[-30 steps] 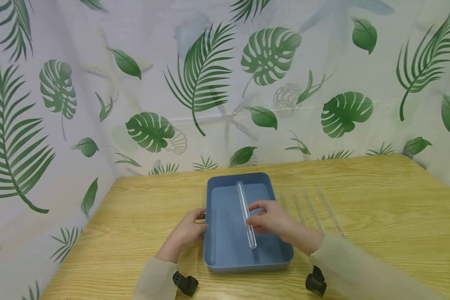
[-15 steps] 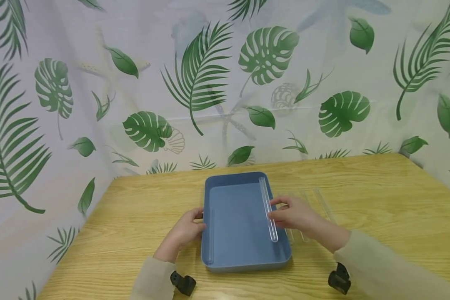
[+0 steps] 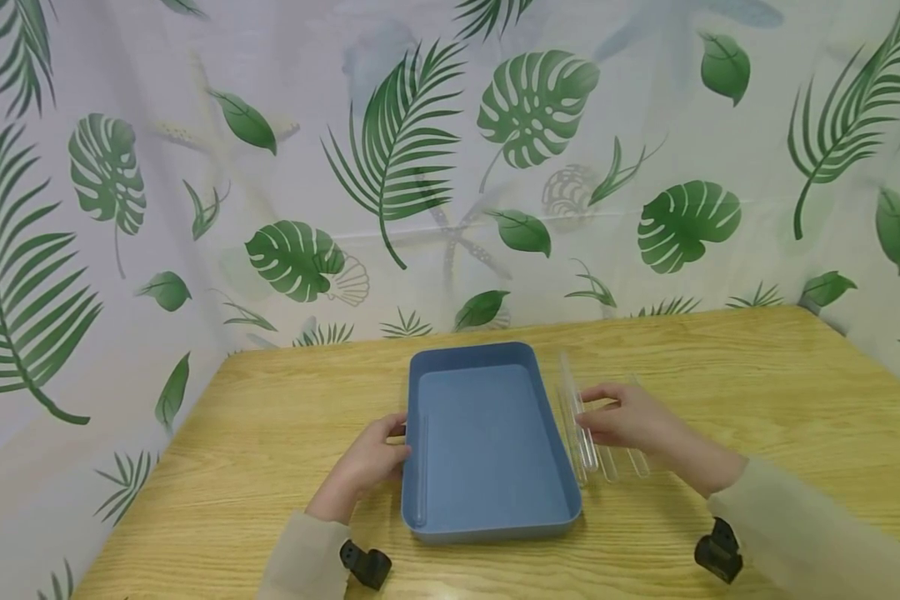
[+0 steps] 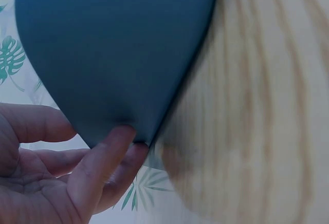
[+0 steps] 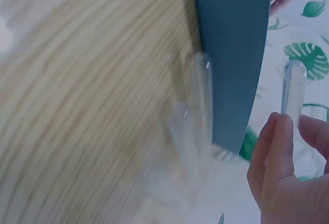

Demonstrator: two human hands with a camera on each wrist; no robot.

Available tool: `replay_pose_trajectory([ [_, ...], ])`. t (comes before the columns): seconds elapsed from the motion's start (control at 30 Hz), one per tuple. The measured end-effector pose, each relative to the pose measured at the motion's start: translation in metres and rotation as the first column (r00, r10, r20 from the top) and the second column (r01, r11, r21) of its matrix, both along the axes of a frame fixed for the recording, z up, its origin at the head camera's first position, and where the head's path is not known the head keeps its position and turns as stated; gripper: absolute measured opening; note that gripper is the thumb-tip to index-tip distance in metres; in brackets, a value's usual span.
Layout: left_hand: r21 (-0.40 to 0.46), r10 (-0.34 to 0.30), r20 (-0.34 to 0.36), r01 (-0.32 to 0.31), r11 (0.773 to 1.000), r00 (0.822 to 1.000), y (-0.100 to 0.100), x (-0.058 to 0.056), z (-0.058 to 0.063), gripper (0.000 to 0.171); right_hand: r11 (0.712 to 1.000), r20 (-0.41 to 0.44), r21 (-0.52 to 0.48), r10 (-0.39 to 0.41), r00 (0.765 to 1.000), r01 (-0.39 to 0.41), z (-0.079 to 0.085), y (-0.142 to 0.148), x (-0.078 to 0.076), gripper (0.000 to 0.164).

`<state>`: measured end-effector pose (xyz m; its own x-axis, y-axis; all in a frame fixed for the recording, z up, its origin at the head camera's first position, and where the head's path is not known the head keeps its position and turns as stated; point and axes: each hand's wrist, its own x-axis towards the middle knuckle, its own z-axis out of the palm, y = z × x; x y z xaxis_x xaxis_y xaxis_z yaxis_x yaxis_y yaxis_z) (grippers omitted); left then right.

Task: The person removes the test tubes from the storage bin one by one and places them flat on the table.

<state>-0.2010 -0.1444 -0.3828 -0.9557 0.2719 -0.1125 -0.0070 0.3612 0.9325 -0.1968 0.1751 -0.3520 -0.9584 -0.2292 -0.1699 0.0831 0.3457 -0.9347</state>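
My right hand pinches a clear glass test tube between thumb and fingers, just past the right side of a blue rectangular tray. In the right wrist view, the rounded end of this test tube points up out of the fingers. Another test tube lies lengthwise inside the tray along its left wall. At the tray's outer left side is my left hand. The left wrist view shows its fingertips touching the tray's outer wall, with the fingers loosely bent.
Several more clear test tubes, one of them partly behind the right hand, lie side by side on the wooden table right of the tray. A leaf-patterned curtain hangs along the table's back and sides.
My right hand has carried the test tube rightward, from over the middle of the tray to above the tubes on the table. The left hand has stayed at the tray's side.
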Motion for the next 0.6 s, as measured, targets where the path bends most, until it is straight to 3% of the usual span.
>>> replay_pose_trajectory([
  [0.6, 0.005, -0.001, 0.002, 0.001, 1.000, 1.000, 0.000, 0.001, 0.000, 0.049, 0.969, -0.057, 0.247, -0.011, 0.998, 0.025, -0.008, 0.067, -0.006, 0.054],
])
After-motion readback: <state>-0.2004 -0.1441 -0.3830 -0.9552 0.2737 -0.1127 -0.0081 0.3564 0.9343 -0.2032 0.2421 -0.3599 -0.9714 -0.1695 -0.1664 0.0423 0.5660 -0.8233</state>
